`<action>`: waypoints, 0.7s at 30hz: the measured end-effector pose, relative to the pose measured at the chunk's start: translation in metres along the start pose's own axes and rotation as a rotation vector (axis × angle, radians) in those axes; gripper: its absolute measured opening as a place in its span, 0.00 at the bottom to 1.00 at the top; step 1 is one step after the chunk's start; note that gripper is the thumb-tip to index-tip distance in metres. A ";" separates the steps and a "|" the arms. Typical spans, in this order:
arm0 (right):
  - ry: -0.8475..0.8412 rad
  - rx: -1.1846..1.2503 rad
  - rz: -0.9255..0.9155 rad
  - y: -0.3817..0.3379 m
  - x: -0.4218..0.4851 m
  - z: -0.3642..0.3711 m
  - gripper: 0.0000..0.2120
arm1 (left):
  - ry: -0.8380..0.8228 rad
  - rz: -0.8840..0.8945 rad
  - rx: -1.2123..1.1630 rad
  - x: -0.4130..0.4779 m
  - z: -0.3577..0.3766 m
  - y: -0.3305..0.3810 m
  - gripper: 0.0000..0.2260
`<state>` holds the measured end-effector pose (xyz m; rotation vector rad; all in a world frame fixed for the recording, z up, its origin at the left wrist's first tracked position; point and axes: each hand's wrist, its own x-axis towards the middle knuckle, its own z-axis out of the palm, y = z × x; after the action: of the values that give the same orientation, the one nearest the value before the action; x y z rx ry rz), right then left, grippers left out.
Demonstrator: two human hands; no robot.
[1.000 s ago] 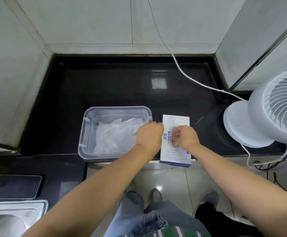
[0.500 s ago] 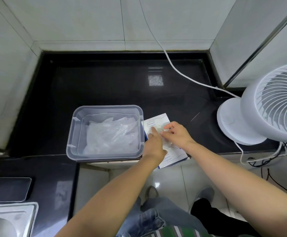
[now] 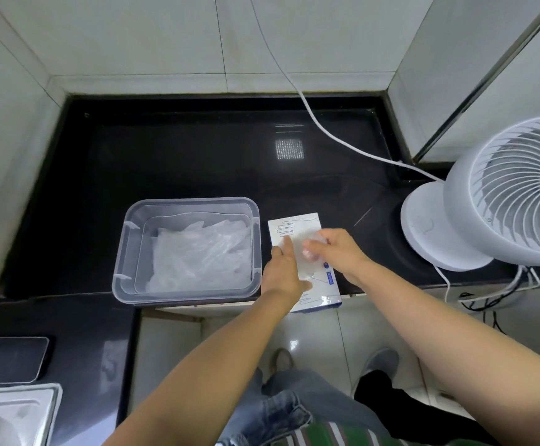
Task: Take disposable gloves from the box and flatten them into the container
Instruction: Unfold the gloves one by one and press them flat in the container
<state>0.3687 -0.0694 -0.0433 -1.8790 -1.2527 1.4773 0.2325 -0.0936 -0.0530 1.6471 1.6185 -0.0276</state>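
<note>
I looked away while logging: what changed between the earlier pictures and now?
The left hand uncurled from a fist and now presses flat on the glove box, which skewed briefly and lies straight again. The right hand, pinching at the slot, has drawn a clear glove partly out. The container, its gloves and the fan stayed put.

Container (image 3: 191, 201) is sitting on the counter (image 3: 182, 156) at its front edge, w/ gloves (image 3: 198, 255) lying inside. Box (image 3: 297, 225) is lying just R of it, near end overhanging the edge. L hand (image 3: 283, 272) is resting on the box's L side, fingers straight; R hand (image 3: 336, 249) is pinching a glove (image 3: 310, 251) over the box's middle. Fan (image 3: 500, 194) is standing well R of the box; a cable (image 3: 313, 117) is running from behind its base, back-left across the counter & up the wall. Sink (image 3: 21, 410) is sitting far front-L, w/ a flat device (image 3: 8, 358) lying just behind it.
</note>
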 end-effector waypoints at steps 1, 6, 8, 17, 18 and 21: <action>0.023 0.031 -0.058 -0.004 0.000 -0.002 0.05 | 0.004 0.000 -0.004 0.000 0.000 0.000 0.48; 0.054 0.153 -0.099 -0.018 -0.004 -0.004 0.09 | 0.008 -0.004 0.017 0.000 0.000 0.001 0.49; 0.010 0.119 -0.014 -0.017 -0.003 -0.005 0.10 | -0.003 -0.009 0.025 0.001 -0.001 0.001 0.48; 0.121 0.290 -0.219 -0.035 -0.020 -0.012 0.07 | -0.035 0.006 0.029 0.002 -0.001 0.000 0.49; 0.134 0.383 -0.235 -0.040 -0.022 -0.012 0.07 | -0.043 0.002 0.039 0.002 -0.002 -0.001 0.49; 0.169 0.656 -0.272 -0.066 -0.025 -0.017 0.08 | -0.076 -0.006 -0.003 0.001 -0.004 -0.005 0.47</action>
<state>0.3585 -0.0554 0.0271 -1.3072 -0.7722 1.3331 0.2271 -0.0912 -0.0536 1.6192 1.5653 -0.0902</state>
